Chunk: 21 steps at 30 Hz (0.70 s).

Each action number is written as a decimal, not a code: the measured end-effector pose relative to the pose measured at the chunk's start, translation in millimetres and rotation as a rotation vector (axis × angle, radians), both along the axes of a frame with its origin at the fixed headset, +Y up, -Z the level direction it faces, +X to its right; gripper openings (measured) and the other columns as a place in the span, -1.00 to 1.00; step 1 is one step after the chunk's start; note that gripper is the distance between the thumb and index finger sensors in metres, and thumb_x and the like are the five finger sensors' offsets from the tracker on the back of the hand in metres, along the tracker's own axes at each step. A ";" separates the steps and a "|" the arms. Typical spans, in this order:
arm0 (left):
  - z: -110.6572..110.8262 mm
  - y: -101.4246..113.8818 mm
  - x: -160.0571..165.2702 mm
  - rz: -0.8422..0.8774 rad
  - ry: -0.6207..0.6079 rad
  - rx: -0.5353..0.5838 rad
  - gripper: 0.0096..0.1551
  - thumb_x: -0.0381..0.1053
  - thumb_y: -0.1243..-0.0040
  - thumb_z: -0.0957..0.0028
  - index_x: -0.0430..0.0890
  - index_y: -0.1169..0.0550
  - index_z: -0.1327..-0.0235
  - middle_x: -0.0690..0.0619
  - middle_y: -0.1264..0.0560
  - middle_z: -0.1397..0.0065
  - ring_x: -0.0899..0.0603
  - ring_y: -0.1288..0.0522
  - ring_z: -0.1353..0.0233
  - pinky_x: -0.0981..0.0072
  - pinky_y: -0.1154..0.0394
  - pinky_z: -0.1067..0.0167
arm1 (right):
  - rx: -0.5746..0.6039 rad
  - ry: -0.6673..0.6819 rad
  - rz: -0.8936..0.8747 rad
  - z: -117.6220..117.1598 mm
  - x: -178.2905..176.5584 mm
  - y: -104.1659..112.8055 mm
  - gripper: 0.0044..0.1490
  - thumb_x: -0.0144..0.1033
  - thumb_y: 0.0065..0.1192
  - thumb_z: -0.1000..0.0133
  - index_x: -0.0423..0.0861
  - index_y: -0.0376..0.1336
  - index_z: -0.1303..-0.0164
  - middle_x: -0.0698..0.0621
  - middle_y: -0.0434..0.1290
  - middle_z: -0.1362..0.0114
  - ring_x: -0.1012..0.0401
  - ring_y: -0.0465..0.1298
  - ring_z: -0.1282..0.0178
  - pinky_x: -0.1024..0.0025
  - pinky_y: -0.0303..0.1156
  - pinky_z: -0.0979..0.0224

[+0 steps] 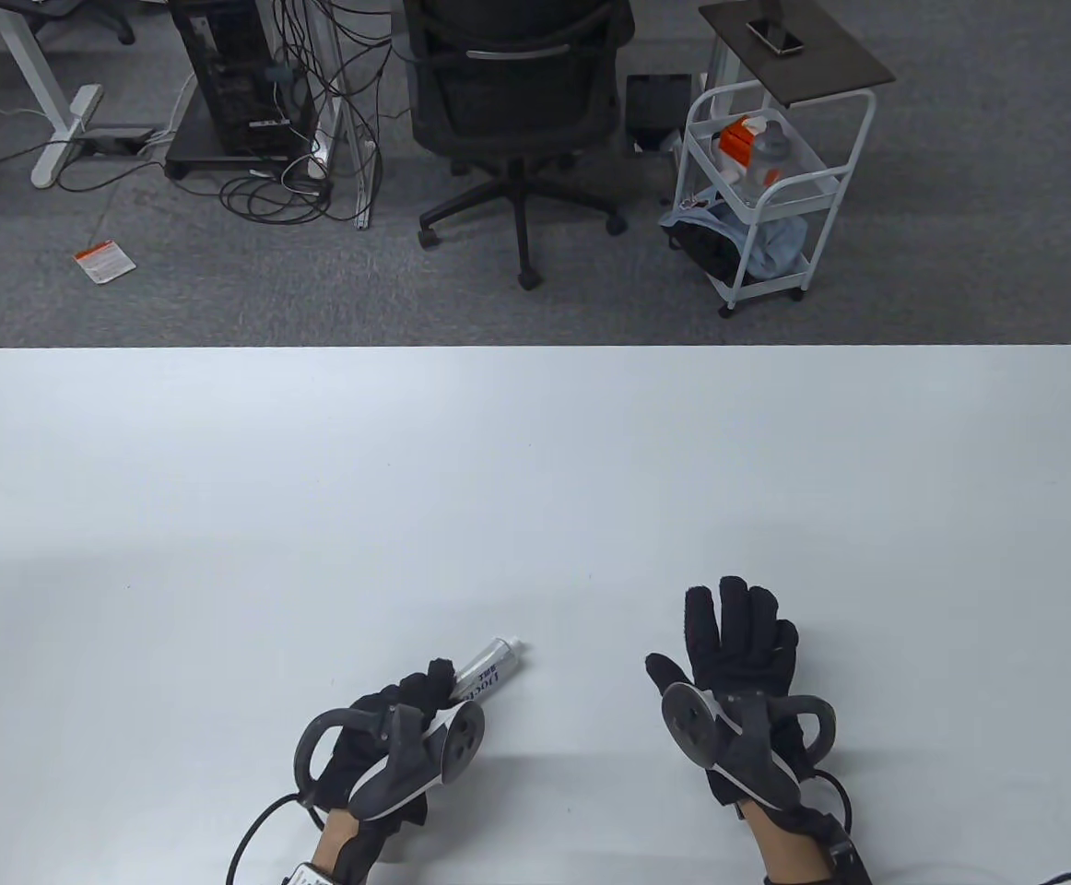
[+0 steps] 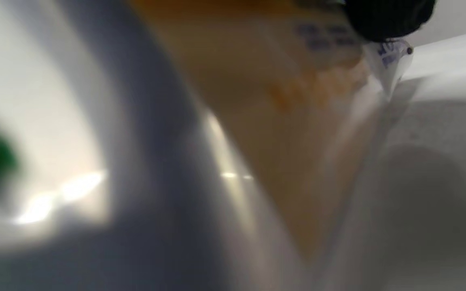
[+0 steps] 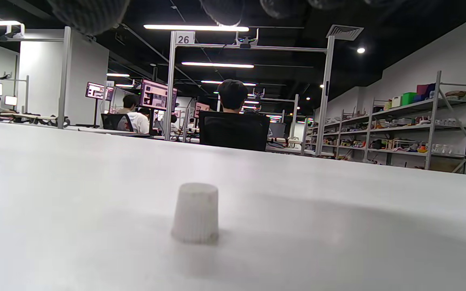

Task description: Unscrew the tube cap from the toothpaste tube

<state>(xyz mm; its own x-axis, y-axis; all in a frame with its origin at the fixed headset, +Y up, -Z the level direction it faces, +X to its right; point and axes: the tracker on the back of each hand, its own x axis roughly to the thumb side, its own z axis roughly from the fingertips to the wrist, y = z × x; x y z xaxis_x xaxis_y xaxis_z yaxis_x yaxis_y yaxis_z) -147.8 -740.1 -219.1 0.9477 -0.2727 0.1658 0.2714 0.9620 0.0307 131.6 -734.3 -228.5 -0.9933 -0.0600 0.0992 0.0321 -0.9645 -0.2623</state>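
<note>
A white toothpaste tube (image 1: 489, 666) lies on the white table (image 1: 535, 479), its nozzle end pointing up and to the right. My left hand (image 1: 429, 687) grips the tube's lower part. In the left wrist view the tube (image 2: 297, 121) fills the frame as a blur, with one gloved fingertip (image 2: 386, 16) on it. My right hand (image 1: 729, 636) is open with its fingers spread, just above the table to the right of the tube. The white ribbed cap (image 3: 195, 219) stands alone on the table in the right wrist view, off the tube. The right hand hides it in the table view.
The table's far edge (image 1: 535, 348) runs across the middle of the table view. Beyond it on the floor are an office chair (image 1: 517, 111) and a white wire cart (image 1: 766, 184).
</note>
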 end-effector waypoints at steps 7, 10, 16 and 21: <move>-4.2 -1.3 -4.2 -0.052 0.059 0.021 -0.48 0.19 -0.14 -0.07 0.23 -0.46 -0.33 0.11 -0.66 -0.24 0.07 -0.74 -0.12 0.31 -0.72 -0.05 | -0.065 0.022 0.004 -0.7 -0.6 0.0 0.12 0.17 -0.11 -0.19 -0.23 -0.35 -0.71 -0.41 -0.46 -0.71 -0.40 -0.43 -0.64 -0.50 -0.28 -0.55; -5.4 -3.7 -5.8 -0.103 0.058 0.022 -0.49 0.17 -0.16 -0.08 0.22 -0.47 -0.33 0.20 -0.64 -0.29 0.11 -0.72 -0.20 0.24 -0.69 -0.16 | -0.087 0.032 0.005 -0.7 -1.0 1.3 0.12 0.17 -0.11 -0.19 -0.22 -0.36 -0.70 -0.40 -0.47 -0.71 -0.41 -0.44 -0.64 -0.51 -0.28 -0.54; 1.3 1.4 -4.1 -0.019 -0.018 0.054 -0.11 0.40 0.11 -0.06 0.16 -0.07 -0.67 0.09 -0.23 -0.76 -0.19 -0.27 -0.74 -0.28 -0.31 -0.56 | -0.114 0.050 -0.022 -1.9 0.4 0.4 0.12 0.18 -0.12 -0.19 -0.21 -0.37 -0.70 -0.40 -0.50 -0.70 -0.40 -0.47 -0.63 -0.51 -0.30 -0.54; 5.7 6.3 -6.1 0.031 -0.057 0.058 0.02 0.50 0.27 -0.03 0.14 0.15 -0.71 -0.02 0.12 -0.86 -0.36 0.08 -0.80 -0.49 -0.05 -0.58 | -0.136 0.061 -0.025 -3.0 0.0 -0.9 0.12 0.18 -0.12 -0.19 -0.21 -0.38 -0.70 -0.40 -0.52 -0.69 -0.40 -0.48 -0.62 -0.51 -0.30 -0.53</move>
<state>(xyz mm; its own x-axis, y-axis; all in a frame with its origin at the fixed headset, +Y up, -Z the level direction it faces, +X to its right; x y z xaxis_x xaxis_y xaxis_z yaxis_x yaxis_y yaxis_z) -153.9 -733.8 -213.4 0.9453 -0.2542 0.2044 0.2379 0.9660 0.1011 131.6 -735.2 -231.4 -0.9861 -0.0171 0.1650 -0.0046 -0.9915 -0.1302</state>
